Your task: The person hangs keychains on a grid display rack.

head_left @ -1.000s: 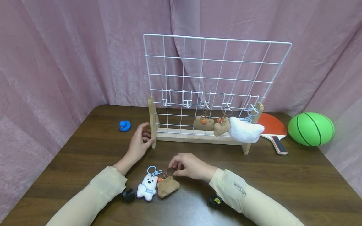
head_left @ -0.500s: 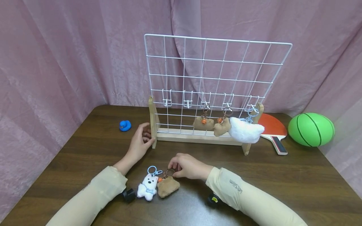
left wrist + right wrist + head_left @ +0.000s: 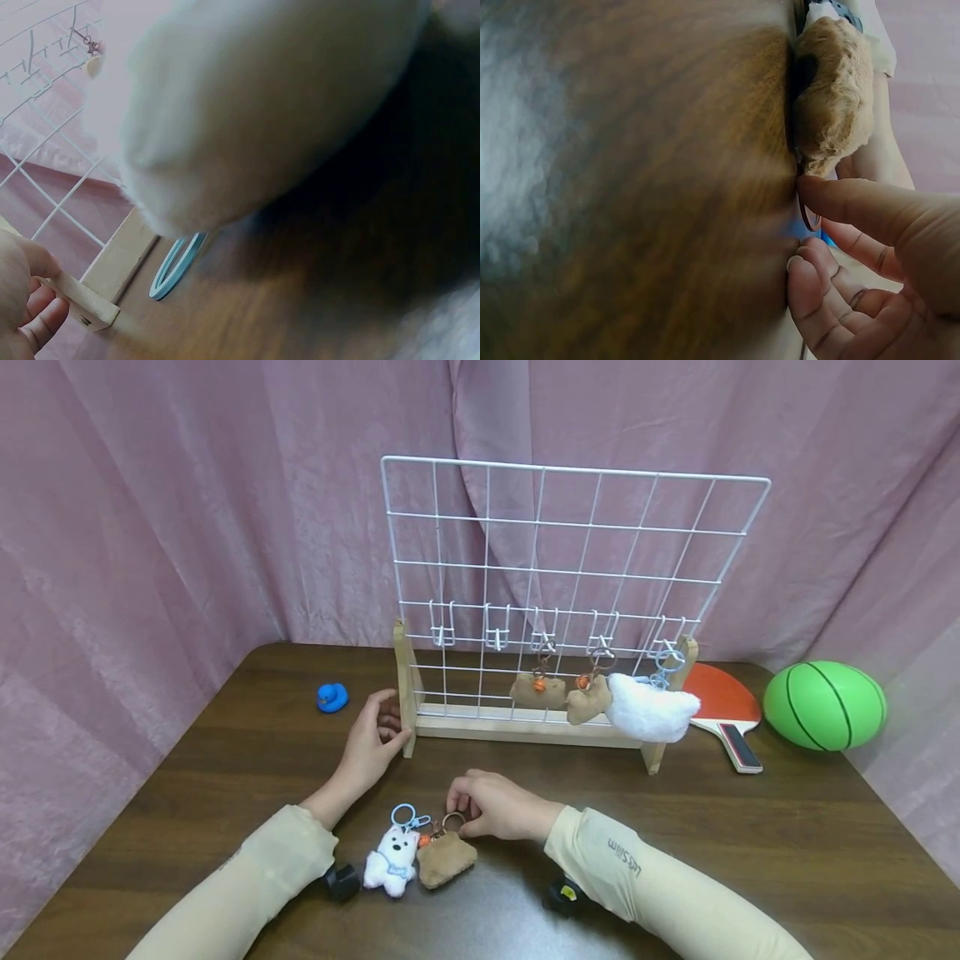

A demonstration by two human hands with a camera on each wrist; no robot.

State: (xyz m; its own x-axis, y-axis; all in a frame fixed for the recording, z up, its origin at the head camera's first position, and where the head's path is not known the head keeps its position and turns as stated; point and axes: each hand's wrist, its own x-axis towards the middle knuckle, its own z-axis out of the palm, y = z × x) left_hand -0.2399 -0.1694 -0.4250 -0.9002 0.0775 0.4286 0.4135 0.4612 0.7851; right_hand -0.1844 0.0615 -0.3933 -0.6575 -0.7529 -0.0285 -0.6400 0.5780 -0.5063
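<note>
My left hand (image 3: 371,739) grips the left wooden leg (image 3: 405,664) of a white wire grid rack, thumb on the near side. Fingers and thumb of my right hand (image 3: 502,806) pinch at the metal ring (image 3: 453,821) of a brown plush keychain (image 3: 447,862), which lies on the table. Seen from the right wrist, the thumb tip is right at the ring (image 3: 808,214), beside the brown plush (image 3: 834,94). Left of it lies a white dog plush keychain (image 3: 392,862) with a blue ring; its blurred white body (image 3: 262,112) fills much of the left wrist view.
Several hooks line the grid (image 3: 573,572). Two brown plush keychains (image 3: 538,691) and a white plush (image 3: 652,707) hang at its right. A red paddle (image 3: 722,693) and a green ball (image 3: 825,706) are at far right, a blue rubber duck (image 3: 332,697) at left.
The brown keychain's metal ring stands up more from the table beside my right fingers. My right forearm has shifted slightly left; my left hand stays on the rack's leg.
</note>
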